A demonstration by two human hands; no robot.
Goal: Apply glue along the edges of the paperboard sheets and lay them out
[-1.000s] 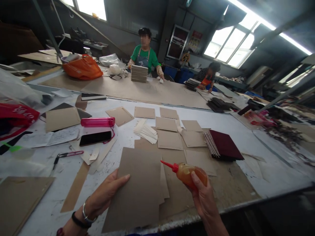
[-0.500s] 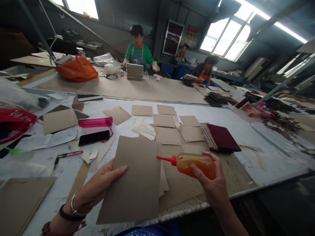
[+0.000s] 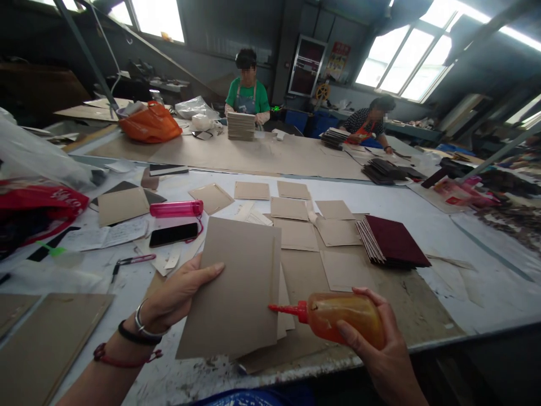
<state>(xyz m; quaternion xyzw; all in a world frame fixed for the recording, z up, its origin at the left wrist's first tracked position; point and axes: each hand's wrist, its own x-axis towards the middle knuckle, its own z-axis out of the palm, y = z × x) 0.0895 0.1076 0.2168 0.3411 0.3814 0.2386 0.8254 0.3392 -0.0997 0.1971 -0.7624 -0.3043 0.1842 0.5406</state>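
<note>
My left hand [image 3: 188,286] grips a grey-brown cardboard sheet [image 3: 236,293] by its left edge, thumb on top and fingers hidden beneath. In my right hand [image 3: 382,338] lies a squeeze glue bottle [image 3: 344,318] with amber liquid and a red nozzle [image 3: 287,309]. The nozzle tip points left and meets the sheet near its right edge. A thin, shiny glue line [image 3: 273,259] runs along that edge above the tip. Under the held sheet, more cardboard pieces show at its right side.
Small cardboard panels [image 3: 296,234] lie beyond my hands, beside a stack of maroon covers [image 3: 397,241]. To the left are a phone [image 3: 173,235], a pink case [image 3: 176,208], a notebook [image 3: 105,234] and a pen [image 3: 134,259]. Two people work across the table near an orange bag [image 3: 152,124].
The nozzle has moved down along the sheet's right edge, and a glue line now shows above it. The whole view has shifted slightly; the far person's hands have come to the board stack.
</note>
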